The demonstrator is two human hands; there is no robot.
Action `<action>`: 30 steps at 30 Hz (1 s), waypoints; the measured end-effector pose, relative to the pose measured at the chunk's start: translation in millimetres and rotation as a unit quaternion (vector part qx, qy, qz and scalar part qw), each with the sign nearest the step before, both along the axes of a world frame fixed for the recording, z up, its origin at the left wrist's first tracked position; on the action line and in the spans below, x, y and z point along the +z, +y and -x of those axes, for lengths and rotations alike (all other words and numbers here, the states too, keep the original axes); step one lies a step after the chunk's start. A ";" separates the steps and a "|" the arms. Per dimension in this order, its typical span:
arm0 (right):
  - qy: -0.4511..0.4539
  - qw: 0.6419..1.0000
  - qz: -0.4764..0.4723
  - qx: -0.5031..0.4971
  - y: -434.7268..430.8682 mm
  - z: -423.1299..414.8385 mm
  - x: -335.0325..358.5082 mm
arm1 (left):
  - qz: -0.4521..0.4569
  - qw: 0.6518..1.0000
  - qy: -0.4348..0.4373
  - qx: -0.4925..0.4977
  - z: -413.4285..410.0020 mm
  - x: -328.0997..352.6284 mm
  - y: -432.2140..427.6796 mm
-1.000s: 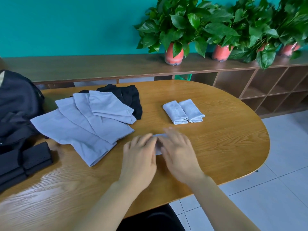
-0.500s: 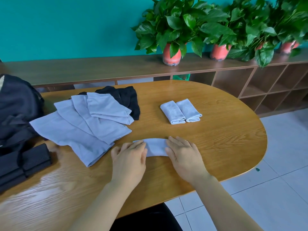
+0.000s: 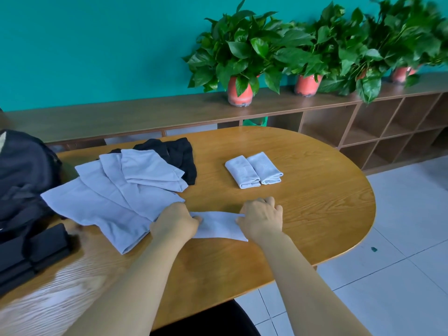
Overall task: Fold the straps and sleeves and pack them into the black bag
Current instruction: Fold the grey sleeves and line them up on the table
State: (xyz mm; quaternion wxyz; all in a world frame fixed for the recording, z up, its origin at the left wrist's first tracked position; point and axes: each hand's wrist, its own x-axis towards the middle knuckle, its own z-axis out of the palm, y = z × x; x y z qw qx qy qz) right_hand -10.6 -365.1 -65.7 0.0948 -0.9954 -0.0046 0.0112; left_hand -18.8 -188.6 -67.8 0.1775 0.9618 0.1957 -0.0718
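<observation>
The left hand (image 3: 174,224) and right hand (image 3: 260,220) each pinch, as far as I can see, an end of the pale grey fabric sleeve (image 3: 218,225) on the oval wooden table (image 3: 315,202) — drawing it taut and flat for a clean fold.

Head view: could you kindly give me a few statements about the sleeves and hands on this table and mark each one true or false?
1. The left hand and right hand each hold an end of one grey sleeve lying on the table. True.
2. Two folded grey sleeves lie side by side beyond the right hand. True.
3. The folded grey sleeves are inside the black bag. False: they lie on the table, and the bag is at the far left of the view.
4. The pile of unfolded grey sleeves lies right of both hands. False: it lies to their left.
5. The potted plants stand on the table. False: they stand on the shelf behind it.
</observation>
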 end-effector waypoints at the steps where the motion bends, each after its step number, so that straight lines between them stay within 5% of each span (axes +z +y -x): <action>1: 0.007 1.000 0.001 0.000 -0.1 -2.4 0.4 | 0.018 1.000 0.019 0.003 -2.3 1.8 0.0; 5: 0.012 1.000 -0.016 0.005 -0.8 -2.0 -1.7 | 0.086 0.996 0.013 0.000 -2.2 1.8 -0.8; 11: -0.136 0.983 -0.121 -0.012 -16.4 16.6 -16.7 | 0.163 0.964 -0.203 -0.053 1.1 -8.0 -11.7; 17: -0.230 0.958 -0.172 -0.024 -30.7 15.0 -37.4 | 0.219 0.925 -0.304 -0.072 -20.8 -10.2 -34.3; 25: -0.324 0.919 -0.218 -0.048 -61.1 -27.8 -17.9 | 0.200 0.922 -0.280 -0.178 -100.5 33.8 -73.3; 30: -0.258 0.922 -0.266 -0.113 -83.3 -76.1 2.5 | 0.253 0.917 -0.195 -0.238 -172.6 60.5 -105.0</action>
